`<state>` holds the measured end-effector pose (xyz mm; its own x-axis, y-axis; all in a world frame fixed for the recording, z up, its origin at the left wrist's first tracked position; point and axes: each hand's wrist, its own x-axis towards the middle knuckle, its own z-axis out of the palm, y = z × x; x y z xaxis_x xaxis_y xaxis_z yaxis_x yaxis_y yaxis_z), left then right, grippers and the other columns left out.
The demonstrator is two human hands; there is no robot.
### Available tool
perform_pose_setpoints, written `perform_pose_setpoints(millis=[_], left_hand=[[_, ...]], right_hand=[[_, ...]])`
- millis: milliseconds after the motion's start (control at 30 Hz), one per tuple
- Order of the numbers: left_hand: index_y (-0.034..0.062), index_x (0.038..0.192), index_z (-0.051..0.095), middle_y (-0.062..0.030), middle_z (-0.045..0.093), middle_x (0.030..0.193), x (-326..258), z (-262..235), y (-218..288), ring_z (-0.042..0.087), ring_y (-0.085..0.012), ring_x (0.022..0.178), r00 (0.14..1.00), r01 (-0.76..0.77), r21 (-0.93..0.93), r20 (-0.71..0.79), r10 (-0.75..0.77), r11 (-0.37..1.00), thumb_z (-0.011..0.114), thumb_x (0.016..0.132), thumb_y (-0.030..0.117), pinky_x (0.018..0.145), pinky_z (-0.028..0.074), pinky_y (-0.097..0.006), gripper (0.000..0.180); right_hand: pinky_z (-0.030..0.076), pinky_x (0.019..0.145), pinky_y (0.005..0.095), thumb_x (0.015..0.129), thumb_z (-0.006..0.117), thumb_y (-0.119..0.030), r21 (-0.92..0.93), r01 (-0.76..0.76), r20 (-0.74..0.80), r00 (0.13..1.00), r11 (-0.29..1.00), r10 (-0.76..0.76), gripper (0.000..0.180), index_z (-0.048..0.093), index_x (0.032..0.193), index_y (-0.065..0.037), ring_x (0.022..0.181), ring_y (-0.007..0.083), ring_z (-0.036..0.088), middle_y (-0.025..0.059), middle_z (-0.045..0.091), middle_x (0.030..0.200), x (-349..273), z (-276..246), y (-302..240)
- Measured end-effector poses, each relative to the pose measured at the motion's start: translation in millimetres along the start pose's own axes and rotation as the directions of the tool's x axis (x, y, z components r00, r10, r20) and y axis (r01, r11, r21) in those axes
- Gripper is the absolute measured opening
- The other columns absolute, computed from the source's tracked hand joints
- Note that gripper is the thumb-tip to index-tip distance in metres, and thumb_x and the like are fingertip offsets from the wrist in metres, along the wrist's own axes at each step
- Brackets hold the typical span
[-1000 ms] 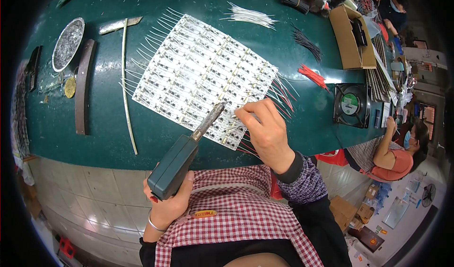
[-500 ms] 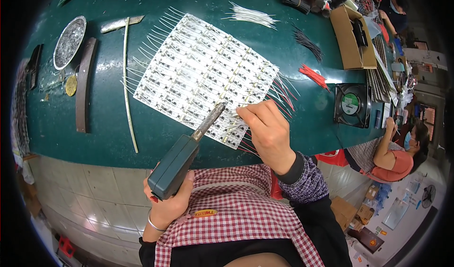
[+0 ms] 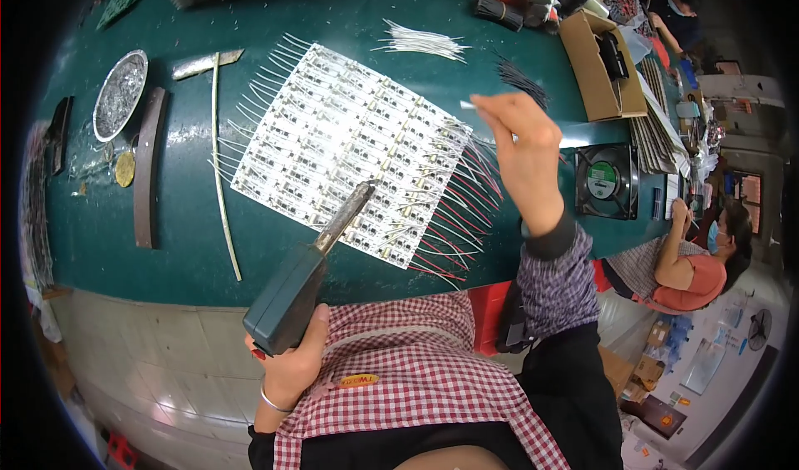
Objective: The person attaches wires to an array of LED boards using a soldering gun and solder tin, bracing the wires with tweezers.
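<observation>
My left hand (image 3: pixel 287 362) grips the dark green body of a soldering gun (image 3: pixel 287 291). Its long metal tip lies over the lower middle of a white circuit board panel (image 3: pixel 333 129), which rests tilted on the table. Thin wires stick out along two sides of the panel: white ones at the left, and red, black and white ones at the right. Off the panel's upper right corner, my right hand (image 3: pixel 528 137) is raised with its fingers pinched. A small white piece (image 3: pixel 468 105) shows at the fingertips, too blurred to tell if it is a wire end.
Bundles of white wires (image 3: pixel 423 41) and black wires (image 3: pixel 523 83) lie beyond the panel. A metal bowl (image 3: pixel 121 96), a dark bar (image 3: pixel 150 170) and a solder stick (image 3: pixel 223 179) are at left. A fan (image 3: pixel 606 180) and cardboard box (image 3: pixel 599 71) stand at right. Two people sit beyond.
My right hand has left the panel's lower right part and moved up and right, toward the wire bundles. The soldering gun has shifted slightly left in view.
</observation>
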<state>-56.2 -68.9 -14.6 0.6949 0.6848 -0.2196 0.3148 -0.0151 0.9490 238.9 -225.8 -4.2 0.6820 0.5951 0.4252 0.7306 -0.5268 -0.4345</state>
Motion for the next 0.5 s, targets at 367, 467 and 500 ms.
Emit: perform_pose_setpoints(millis=[367, 467, 500], left_hand=[[-0.0035, 0.114, 0.063, -0.0063, 0.065, 0.096, -4, -10, -16, 0.053, -0.0071, 0.062, 0.999, 0.012, -0.063, 0.052, -0.009, 0.998, 0.069, 0.082, -0.004, 0.053, 0.042, -0.021, 0.033], [-0.004, 0.112, 0.063, -0.006, 0.064, 0.09, -2, -10, -17, 0.052, -0.007, 0.06, 0.997, 0.023, -0.059, 0.074, -0.018, 0.998, 0.068, 0.081, -0.005, 0.052, 0.041, -0.021, 0.032], [-0.0041, 0.112, 0.063, -0.0054, 0.063, 0.087, -1, -9, -16, 0.052, -0.0069, 0.059, 0.998, 0.001, -0.062, 0.056, 0.002, 0.998, 0.068, 0.081, -0.005, 0.052, 0.04, -0.021, 0.032]], right_hand=[[0.053, 0.067, 0.0401, 0.073, 0.06, 0.001, -0.406, 0.206, 0.28, 0.955, 0.89, -0.093, 0.012, 0.069, 0.079, -0.004, 0.083, 0.0299, 0.064, 0.0121, 0.062, 0.08, 36, 30, 28], [0.053, 0.063, 0.0391, 0.072, 0.061, -0.002, -0.477, 0.295, 0.345, 0.929, 0.828, -0.132, 0.004, 0.065, 0.073, -0.004, 0.082, 0.0288, 0.065, 0.0123, 0.061, 0.077, 42, 28, 20], [0.053, 0.062, 0.0385, 0.072, 0.061, -0.003, -0.486, 0.344, 0.363, 0.916, 0.803, -0.173, 0.002, 0.063, 0.07, -0.004, 0.081, 0.028, 0.065, 0.0121, 0.061, 0.076, 44, 27, 18]])
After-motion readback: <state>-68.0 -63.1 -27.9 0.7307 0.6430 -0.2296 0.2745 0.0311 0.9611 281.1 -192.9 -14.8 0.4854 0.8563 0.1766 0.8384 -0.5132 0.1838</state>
